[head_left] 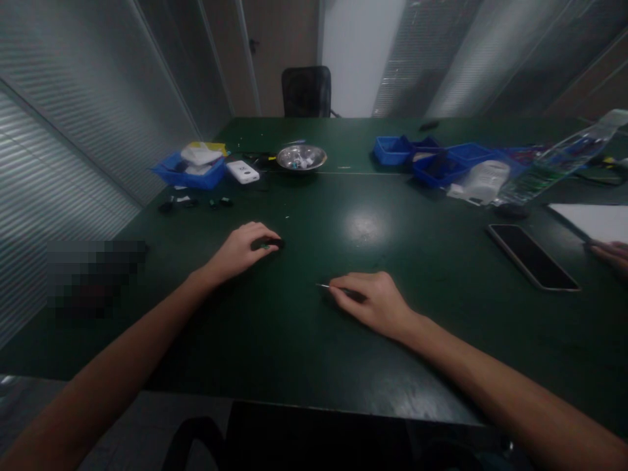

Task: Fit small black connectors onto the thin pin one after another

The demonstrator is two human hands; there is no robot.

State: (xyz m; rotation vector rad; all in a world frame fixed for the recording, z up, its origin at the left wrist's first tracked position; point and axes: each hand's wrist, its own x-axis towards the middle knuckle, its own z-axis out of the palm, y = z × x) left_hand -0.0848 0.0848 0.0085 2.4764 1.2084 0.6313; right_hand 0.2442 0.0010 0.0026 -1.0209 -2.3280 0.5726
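Note:
My left hand (243, 250) rests on the dark green table (304, 353), its fingers curled round a small black part (271, 244) that pokes out at the fingertips. My right hand (375, 303) lies nearer the table's middle, closed in a pinch on a thin metal-tipped tool (328, 286) that looks like a small screwdriver; its tip points left, touching or just above the tabletop. The two hands are about a hand's width apart.
At the back left stand a blue tray (189, 173) with white items, a white box (243, 171), several small black parts (196, 203) and a metal bowl (301, 157). Blue bins (432, 160), a plastic bottle (554, 163), a phone (532, 256), paper and another person's hand (613, 254) are at the right.

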